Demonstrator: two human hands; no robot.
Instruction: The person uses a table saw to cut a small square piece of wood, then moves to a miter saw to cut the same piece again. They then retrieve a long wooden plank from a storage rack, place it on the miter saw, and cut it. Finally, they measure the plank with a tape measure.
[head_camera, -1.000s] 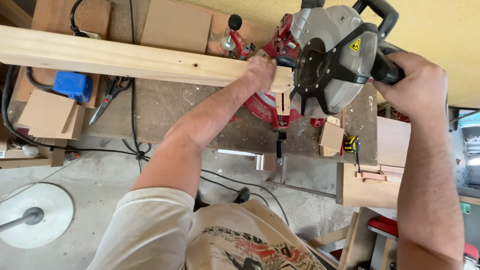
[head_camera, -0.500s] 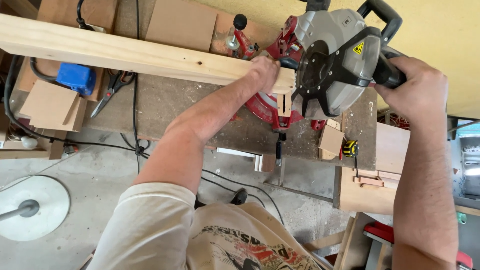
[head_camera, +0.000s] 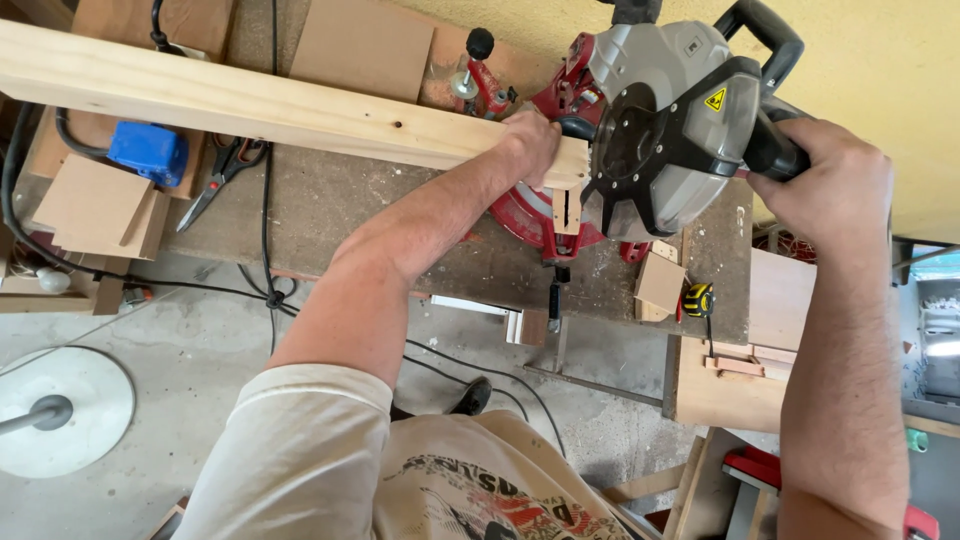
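Plank (head_camera: 250, 100) lies across bench (head_camera: 350, 210), left of saw. Left hand (head_camera: 530, 140) presses its right end down, clamped (keeps it steady by blade). Right hand (head_camera: 830, 185) wraps saw (head_camera: 670, 140) handle, fist closed tight.

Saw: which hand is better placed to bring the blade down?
Right. The right hand grips the saw handle, while the left hand presses the board beside the blade.
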